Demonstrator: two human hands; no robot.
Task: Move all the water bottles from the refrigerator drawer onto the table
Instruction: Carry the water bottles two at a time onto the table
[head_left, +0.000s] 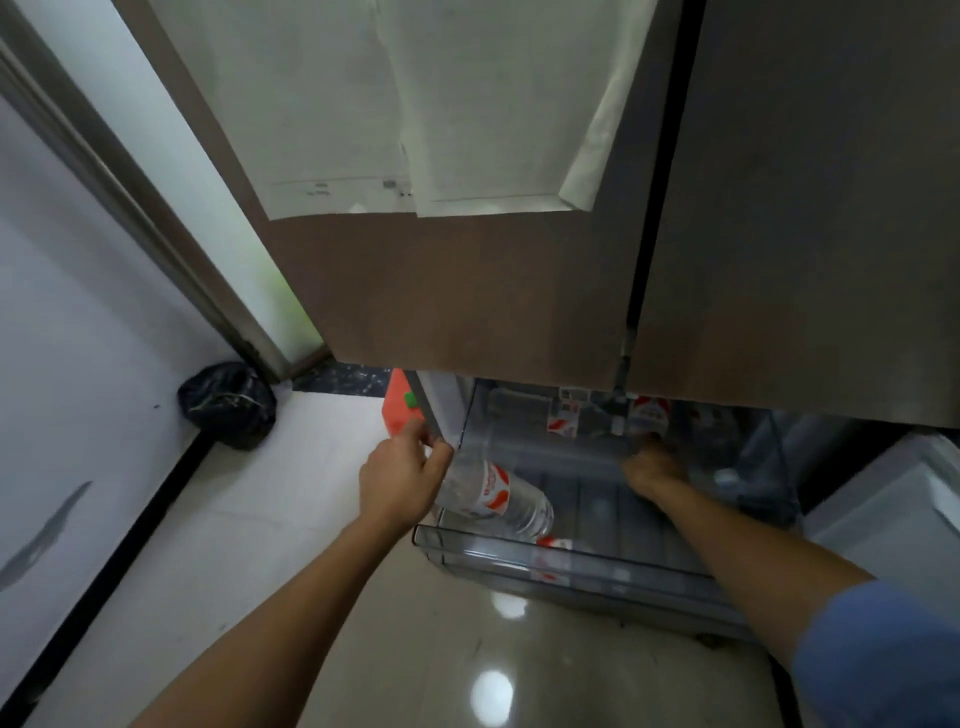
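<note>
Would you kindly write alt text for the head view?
A person's right hand reaches a water bottle deep in a pulled-out clear refrigerator drawer, while the left hand grips its side edge; another bottle lies inside.

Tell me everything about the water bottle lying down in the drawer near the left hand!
The water bottle is clear plastic with a white and red label around its middle. It lies on its side, tilted, in the front left corner of the see-through refrigerator drawer, resting on the drawer floor. The left hand, gripping the edge above, hides its upper end, so I cannot see a cap there. Whether the hand touches the bottle is unclear.
</note>
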